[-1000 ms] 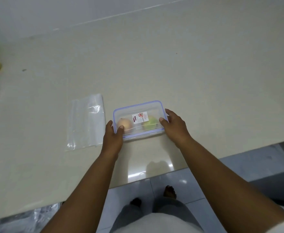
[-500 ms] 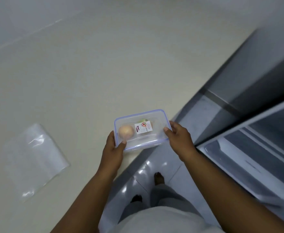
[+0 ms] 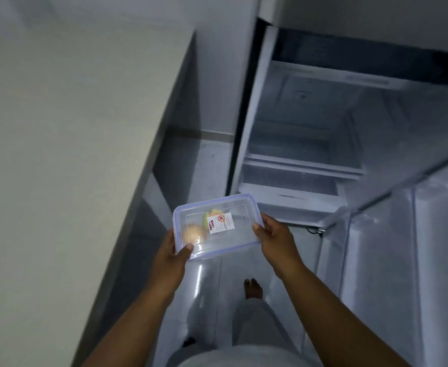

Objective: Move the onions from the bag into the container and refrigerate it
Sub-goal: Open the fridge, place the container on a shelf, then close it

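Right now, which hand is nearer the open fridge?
Right. The right hand grips the container's end just below the fridge's lowest drawer; the left hand grips the opposite end, toward the counter.

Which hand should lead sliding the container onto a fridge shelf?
Right hand, probably. It grips the container on the side nearer the open fridge; the left hand holds the counter-side corner. Both hold it now.

Your one head camera looks steeply down, close over your hands [image 3: 217,247], toward the open fridge [image 3: 310,144].
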{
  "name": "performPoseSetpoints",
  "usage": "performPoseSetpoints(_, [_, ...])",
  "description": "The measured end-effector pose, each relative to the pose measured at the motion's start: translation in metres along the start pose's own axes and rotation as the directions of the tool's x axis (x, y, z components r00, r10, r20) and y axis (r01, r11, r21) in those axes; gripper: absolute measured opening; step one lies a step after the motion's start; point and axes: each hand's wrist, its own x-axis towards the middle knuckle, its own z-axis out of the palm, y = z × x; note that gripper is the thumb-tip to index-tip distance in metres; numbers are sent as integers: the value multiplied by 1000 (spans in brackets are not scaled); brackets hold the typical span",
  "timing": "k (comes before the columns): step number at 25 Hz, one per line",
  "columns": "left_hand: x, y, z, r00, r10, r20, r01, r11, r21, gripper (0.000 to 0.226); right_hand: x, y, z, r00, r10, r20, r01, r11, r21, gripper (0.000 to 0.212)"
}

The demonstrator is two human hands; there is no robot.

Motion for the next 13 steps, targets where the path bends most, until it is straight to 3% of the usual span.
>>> performPoseSetpoints(8, [104,8,170,984,-87,153,64,986,153,46,102,85,-123,972,121,-200,-110,992,64,29])
performPoseSetpoints(13, [197,-18,252,960,-92,266,61,991,121,47,204,153,-162,939,138,-316,-122,990,70,30])
